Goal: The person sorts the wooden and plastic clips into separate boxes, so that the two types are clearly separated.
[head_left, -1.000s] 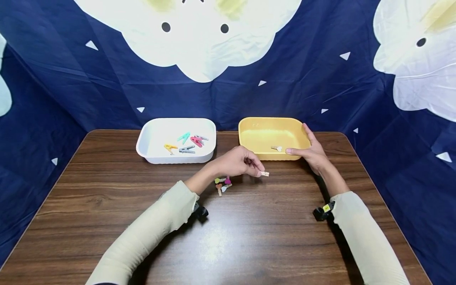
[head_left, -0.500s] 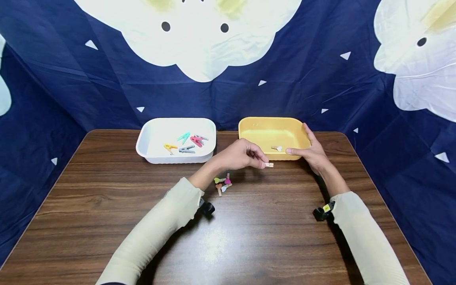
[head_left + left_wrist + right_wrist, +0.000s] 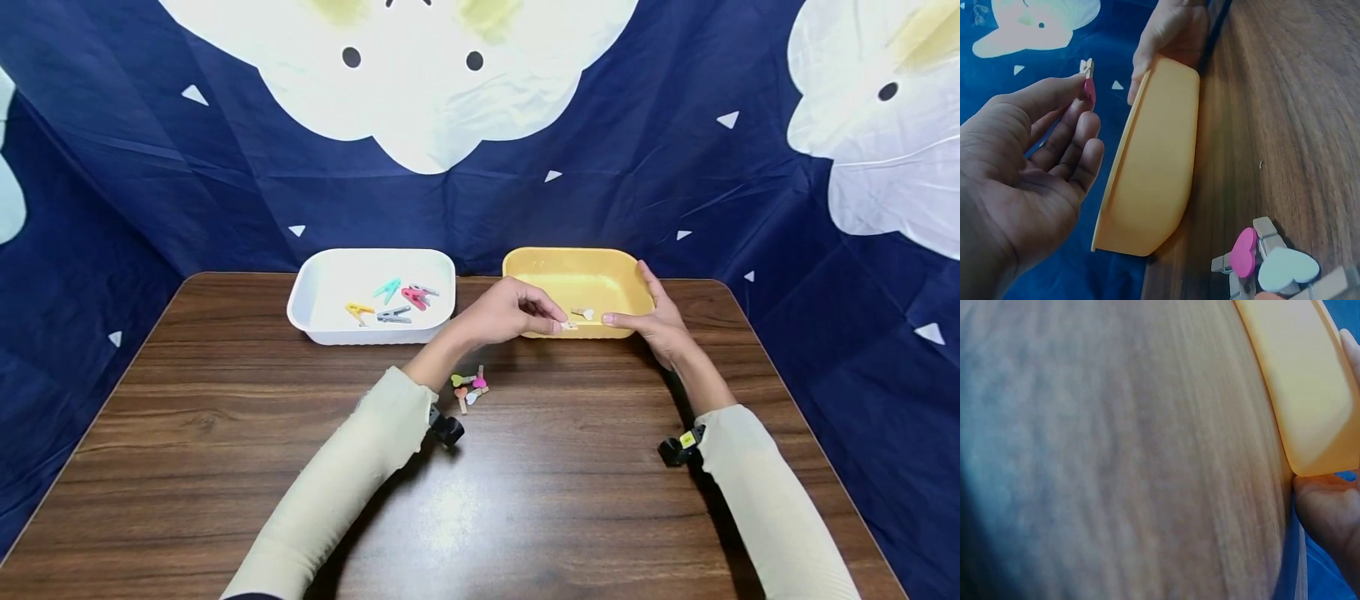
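My left hand (image 3: 512,312) pinches a small wooden clothespin (image 3: 570,326) between thumb and index finger, over the front rim of the yellow bin (image 3: 540,265). In the left wrist view a pink decoration shows on this clothespin (image 3: 1089,78), and the other fingers curl loosely below. My right hand (image 3: 662,327) grips the bin's right end, its thumb at the front rim and a finger along the right side. Inside the bin lies one clothespin (image 3: 582,313) with a white heart. Several heart clothespins (image 3: 469,388) lie in a small heap on the table, near my left wrist.
A white bin (image 3: 322,287) stands left of the yellow one, holding several coloured plastic clothespins (image 3: 392,290). Both bins sit at the back of the wooden table (image 3: 525,500), against a dark blue cloth (image 3: 247,200) with cloud shapes.
My left hand has moved away from me and slightly right, carrying the clothespin from above the table to the yellow bin's front rim. The right hand has stayed on the bin.
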### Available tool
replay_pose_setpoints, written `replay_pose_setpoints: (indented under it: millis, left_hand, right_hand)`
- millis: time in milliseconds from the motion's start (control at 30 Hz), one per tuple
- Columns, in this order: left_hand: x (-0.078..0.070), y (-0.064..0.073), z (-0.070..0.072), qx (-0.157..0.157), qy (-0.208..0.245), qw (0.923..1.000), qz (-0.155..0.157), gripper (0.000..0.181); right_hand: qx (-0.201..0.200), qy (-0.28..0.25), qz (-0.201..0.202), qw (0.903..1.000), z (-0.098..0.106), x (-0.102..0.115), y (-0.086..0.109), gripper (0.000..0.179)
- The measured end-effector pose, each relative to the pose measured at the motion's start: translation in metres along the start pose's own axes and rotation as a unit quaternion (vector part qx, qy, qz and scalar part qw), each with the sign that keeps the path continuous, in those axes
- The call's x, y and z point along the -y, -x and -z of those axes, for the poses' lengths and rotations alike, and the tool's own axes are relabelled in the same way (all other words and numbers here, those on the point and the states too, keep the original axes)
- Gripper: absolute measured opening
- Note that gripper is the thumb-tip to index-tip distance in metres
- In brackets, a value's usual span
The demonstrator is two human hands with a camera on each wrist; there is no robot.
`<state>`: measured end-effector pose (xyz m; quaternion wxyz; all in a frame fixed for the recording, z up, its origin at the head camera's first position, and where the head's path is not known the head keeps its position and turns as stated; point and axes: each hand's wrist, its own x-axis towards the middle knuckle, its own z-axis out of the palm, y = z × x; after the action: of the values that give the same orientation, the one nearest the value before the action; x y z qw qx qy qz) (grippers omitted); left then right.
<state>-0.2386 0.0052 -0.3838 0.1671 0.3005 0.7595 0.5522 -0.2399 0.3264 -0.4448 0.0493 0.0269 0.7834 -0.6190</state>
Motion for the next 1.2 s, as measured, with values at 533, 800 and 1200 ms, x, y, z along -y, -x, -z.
replay_pose_setpoints:
  millis: [533,800,1200]
  left_hand:
    - [0.006,-0.011,0.0,-0.089,0.009,0.9959,0.012,0.01]
    - [0.002,-0.022,-0.004,-0.115,-0.001,0.9932,0.015,0.011]
    - [-0.001,-0.035,-0.01,-0.133,-0.008,0.9908,0.024,0.012]
  right_hand:
    - [0.0,-0.001,0.004,1.0,0.0,-0.002,-0.001,0.13]
    - [-0.001,0.002,0.004,1.0,0.001,-0.002,-0.002,0.13]
    - [-0.001,-0.002,0.003,1.0,0.0,-0.002,-0.001,0.129]
